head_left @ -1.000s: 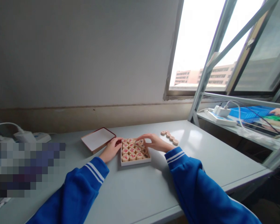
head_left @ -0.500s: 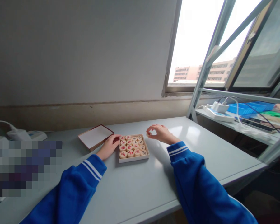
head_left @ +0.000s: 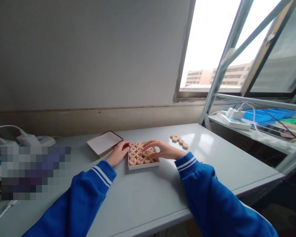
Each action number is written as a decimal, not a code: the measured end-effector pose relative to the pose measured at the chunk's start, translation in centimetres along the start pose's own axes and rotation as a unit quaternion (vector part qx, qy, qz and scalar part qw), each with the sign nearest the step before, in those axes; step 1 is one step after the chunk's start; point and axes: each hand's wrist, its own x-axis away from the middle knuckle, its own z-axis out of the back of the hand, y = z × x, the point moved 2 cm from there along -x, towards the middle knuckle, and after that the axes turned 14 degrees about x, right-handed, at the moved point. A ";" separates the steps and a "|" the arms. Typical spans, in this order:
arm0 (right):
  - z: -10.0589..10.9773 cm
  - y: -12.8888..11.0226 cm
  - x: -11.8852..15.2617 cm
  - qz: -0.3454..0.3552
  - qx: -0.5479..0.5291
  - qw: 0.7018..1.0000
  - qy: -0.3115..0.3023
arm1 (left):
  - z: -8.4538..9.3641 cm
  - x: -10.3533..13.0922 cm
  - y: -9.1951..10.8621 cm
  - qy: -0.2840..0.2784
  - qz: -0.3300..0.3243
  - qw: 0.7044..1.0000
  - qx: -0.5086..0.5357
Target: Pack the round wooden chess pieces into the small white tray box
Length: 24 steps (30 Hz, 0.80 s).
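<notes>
A shallow white box on the table holds rows of round wooden Chinese chess pieces with red or dark characters. My left hand rests at the box's left side, fingers extended along its edge and holding nothing. Over the right half of the box is my right hand, its thumb and fingers apart just above the pieces. It hides some of the back and right-hand ones. Several loose chess pieces lie on the table behind and right of that hand.
The box lid lies inside up, left of the box near the wall. White chargers and cables stand at the far left beside a blurred-out area. At right, a metal-framed shelf carries a power strip and blue trays.
My right hand has moved left from beside the box, where it pinched a chess piece, to over the box. The loose pieces behind it have come into view. My left hand stays put.
</notes>
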 end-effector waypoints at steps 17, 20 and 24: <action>-1.0 -0.4 -0.4 -0.020 0.048 0.999 0.014 | -0.1 0.2 0.4 -0.005 0.002 1.000 -0.026; -0.7 -0.3 -0.4 -0.033 0.058 0.998 0.018 | 0.0 0.1 0.2 -0.008 0.001 1.000 -0.024; 1.2 1.2 0.8 -0.087 0.071 0.993 0.048 | 0.0 0.0 0.1 -0.008 -0.002 1.000 -0.028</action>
